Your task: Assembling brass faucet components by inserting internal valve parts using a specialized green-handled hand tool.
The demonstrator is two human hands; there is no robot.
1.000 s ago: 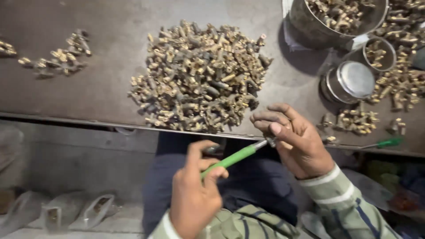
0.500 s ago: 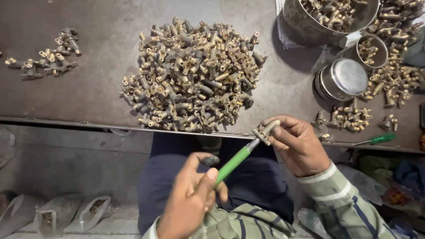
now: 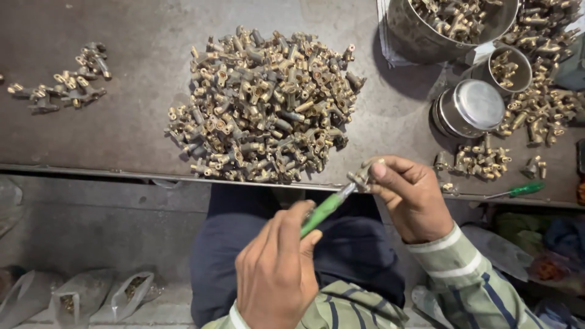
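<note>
Below the bench edge: left hand grip on green screwdriver, tip seated in brass fitting; right hand pinches fitting, steadying it.

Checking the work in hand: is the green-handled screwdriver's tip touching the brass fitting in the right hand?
Touching. The head view shows the screwdriver tip meeting the brass fitting pinched by the right hand, no gap visible.

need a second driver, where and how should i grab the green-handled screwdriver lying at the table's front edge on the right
Take the spare screwdriver by its green handle, the thick end pointing right, coming down from above. It lies flat on the table with its thin shaft running left toward small brass fittings, so the handle is the clear, fat part for fingers.
</note>
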